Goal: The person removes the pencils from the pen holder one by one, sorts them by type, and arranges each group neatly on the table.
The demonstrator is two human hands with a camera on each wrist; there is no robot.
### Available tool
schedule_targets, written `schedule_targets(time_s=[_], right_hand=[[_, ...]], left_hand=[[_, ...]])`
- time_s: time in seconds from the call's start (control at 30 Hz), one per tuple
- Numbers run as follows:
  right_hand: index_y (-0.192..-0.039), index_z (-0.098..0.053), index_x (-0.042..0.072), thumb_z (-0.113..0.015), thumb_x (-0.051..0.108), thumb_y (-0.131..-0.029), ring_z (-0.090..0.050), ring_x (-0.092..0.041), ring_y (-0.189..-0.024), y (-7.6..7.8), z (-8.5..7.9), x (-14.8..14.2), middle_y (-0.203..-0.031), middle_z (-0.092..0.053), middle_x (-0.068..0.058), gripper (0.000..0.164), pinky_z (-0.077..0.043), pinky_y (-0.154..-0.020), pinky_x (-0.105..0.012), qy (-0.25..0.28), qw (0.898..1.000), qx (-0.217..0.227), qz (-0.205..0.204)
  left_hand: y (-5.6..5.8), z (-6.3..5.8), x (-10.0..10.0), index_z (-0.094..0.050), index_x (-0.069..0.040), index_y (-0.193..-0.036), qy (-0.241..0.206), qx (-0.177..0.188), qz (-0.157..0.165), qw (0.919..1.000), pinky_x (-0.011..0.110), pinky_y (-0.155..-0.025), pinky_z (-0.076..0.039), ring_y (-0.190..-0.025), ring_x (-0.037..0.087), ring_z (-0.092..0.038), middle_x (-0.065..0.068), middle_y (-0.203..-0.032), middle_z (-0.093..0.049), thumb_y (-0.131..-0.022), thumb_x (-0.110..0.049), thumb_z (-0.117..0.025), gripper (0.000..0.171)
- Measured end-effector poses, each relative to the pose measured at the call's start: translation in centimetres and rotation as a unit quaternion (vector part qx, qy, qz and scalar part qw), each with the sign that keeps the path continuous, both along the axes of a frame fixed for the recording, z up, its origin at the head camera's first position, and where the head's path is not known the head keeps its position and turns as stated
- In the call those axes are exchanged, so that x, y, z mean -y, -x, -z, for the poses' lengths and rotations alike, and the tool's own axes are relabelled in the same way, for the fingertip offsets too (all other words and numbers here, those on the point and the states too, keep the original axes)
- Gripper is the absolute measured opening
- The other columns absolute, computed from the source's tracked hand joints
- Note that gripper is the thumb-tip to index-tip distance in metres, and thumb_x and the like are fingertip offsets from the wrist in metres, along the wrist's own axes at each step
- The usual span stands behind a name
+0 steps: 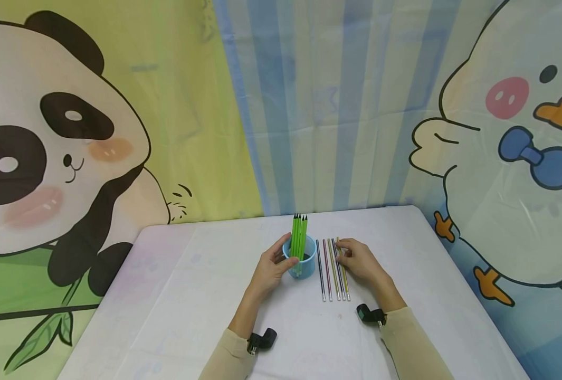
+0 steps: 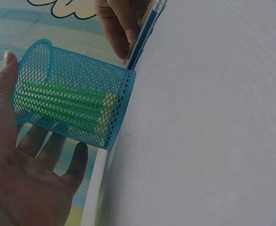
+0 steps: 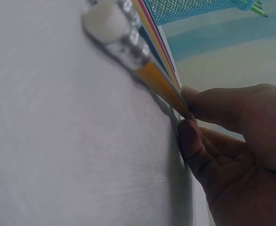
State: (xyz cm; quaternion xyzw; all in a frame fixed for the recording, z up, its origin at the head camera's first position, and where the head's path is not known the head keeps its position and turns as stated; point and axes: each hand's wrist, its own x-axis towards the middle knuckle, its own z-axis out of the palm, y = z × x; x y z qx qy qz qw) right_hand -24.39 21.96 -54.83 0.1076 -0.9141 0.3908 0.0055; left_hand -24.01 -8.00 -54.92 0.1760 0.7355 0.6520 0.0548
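A light-blue mesh pencil cup point(image 1: 304, 271) stands on the table, holding a bunch of green pencils point(image 1: 298, 237) with dark tips up. My left hand point(image 1: 270, 270) grips the cup from its left side, thumb at the rim and fingers round the far side, as the left wrist view also shows. To the right of the cup lies a row of several striped or coloured pencils point(image 1: 329, 272), side by side, white eraser ends toward me. My right hand point(image 1: 360, 259) pinches the rightmost, a yellow pencil point(image 3: 161, 87), between thumb and fingers, partway along its length.
A white cloth covers the table point(image 1: 190, 316). Behind it hangs a printed curtain point(image 1: 318, 105) with a panda on the left and a white bird on the right. Small black wrist cameras sit on both forearms, the right one point(image 1: 370, 314) close to the tabletop.
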Motion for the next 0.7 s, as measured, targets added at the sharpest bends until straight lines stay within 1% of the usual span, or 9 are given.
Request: schedule_targets(time_s=[0.13, 0.33, 0.43, 0.57, 0.7], right_hand=[[-0.14, -0.061, -0.006, -0.074, 0.008, -0.096, -0.058, -0.02, -0.09, 0.01, -0.09, 0.03, -0.142, -0.061, -0.021, 0.048, -0.048, -0.08, -0.035, 0.0, 1.0, 0.002, -0.002], [-0.141, -0.061, -0.005, -0.073, 0.008, -0.096, -0.058, -0.021, -0.092, 0.11, 0.01, 0.09, -0.146, -0.058, -0.021, 0.047, -0.048, -0.082, -0.036, -0.001, 1.0, 0.01, 0.004], [-0.14, -0.06, -0.005, -0.073, 0.007, -0.096, -0.058, -0.02, -0.092, 0.16, 0.1, 0.07, -0.144, -0.059, -0.021, 0.048, -0.048, -0.082, -0.036, -0.001, 1.0, 0.006, 0.003], [-0.141, -0.06, -0.006, -0.074, 0.007, -0.096, -0.057, -0.02, -0.09, 0.08, 0.12, 0.05, -0.139, -0.061, -0.021, 0.049, -0.047, -0.08, -0.035, 0.002, 1.0, 0.004, 0.003], [-0.142, -0.059, -0.005, -0.075, 0.009, -0.095, -0.058, -0.021, -0.089, -0.02, 0.03, 0.12, -0.14, -0.061, -0.021, 0.05, -0.048, -0.08, -0.035, 0.002, 1.0, 0.011, 0.006]], left_hand=[[-0.09, -0.14, 0.0, -0.043, -0.031, -0.159, 0.003, -0.001, -0.002, 1.0, 0.046, -0.111, -0.05, -0.133, 0.03, -0.061, 0.002, -0.158, -0.052, -0.092, -0.032, -0.08, 0.076], [-0.03, -0.18, 0.06, -0.046, -0.037, -0.156, 0.001, 0.006, -0.003, 1.0, 0.049, -0.111, -0.05, -0.131, 0.029, -0.062, 0.0, -0.155, -0.055, -0.092, -0.03, -0.081, 0.074], [-0.03, -0.17, 0.07, -0.045, -0.035, -0.157, 0.001, 0.003, -0.001, 1.0, 0.049, -0.11, -0.05, -0.13, 0.03, -0.063, 0.0, -0.155, -0.055, -0.092, -0.03, -0.081, 0.074], [-0.04, -0.09, 0.1, -0.044, -0.032, -0.158, 0.002, -0.001, -0.001, 1.0, 0.045, -0.109, -0.051, -0.13, 0.031, -0.063, 0.003, -0.156, -0.054, -0.092, -0.031, -0.081, 0.075], [-0.04, -0.06, 0.11, -0.043, -0.029, -0.159, 0.005, -0.007, -0.001, 1.0, 0.042, -0.109, -0.052, -0.131, 0.03, -0.062, 0.003, -0.158, -0.052, -0.092, -0.033, -0.081, 0.077]])
